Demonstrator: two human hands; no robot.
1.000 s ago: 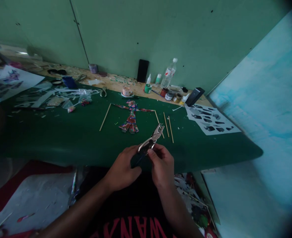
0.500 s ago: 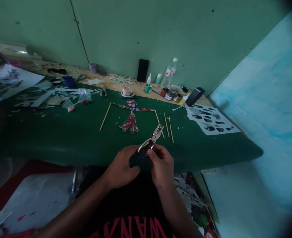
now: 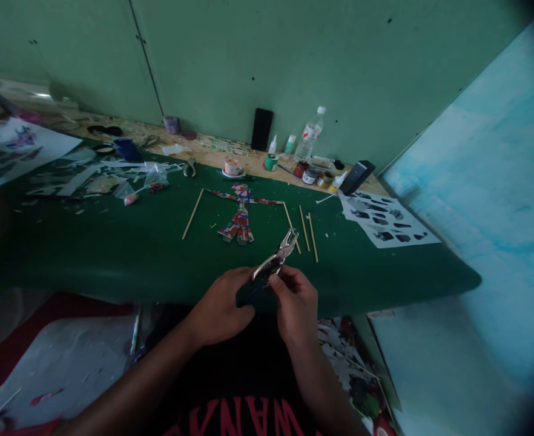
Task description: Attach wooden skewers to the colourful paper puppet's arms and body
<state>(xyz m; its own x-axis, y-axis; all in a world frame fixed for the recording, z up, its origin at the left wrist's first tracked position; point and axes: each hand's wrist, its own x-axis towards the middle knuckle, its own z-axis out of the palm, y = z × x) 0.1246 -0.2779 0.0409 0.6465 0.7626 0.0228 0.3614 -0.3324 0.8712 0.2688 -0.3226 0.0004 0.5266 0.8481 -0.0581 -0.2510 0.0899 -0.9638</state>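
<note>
- Wrapping around the dark handles, the left hand [image 3: 224,307] grips a silver metal, plier-shaped hand tool with dark handles [image 3: 269,265].
- Bent at the tool's right side, the right hand [image 3: 298,306] closes thumb and fingertips against its middle; whether a small piece is also pinched there cannot be told.
- The tool lies between the two hands, above the near table edge. Its long axis slants from the left palm forward and to the right, so the metal head points away from the body, and the right hand is nearer that head.
- Seen from above, the head overlaps the slim pale wooden stick [image 3: 287,214] on the right; contact cannot be told.
- That stick meets the right arm tip of a flat multicoloured patchwork figure with outstretched arms [image 3: 242,221], which lies ahead of both hands, left of the head.
- Two loose pale wooden sticks [image 3: 313,237] lie roughly parallel, just right of the head, on the dark green table covering [image 3: 126,260].
</note>
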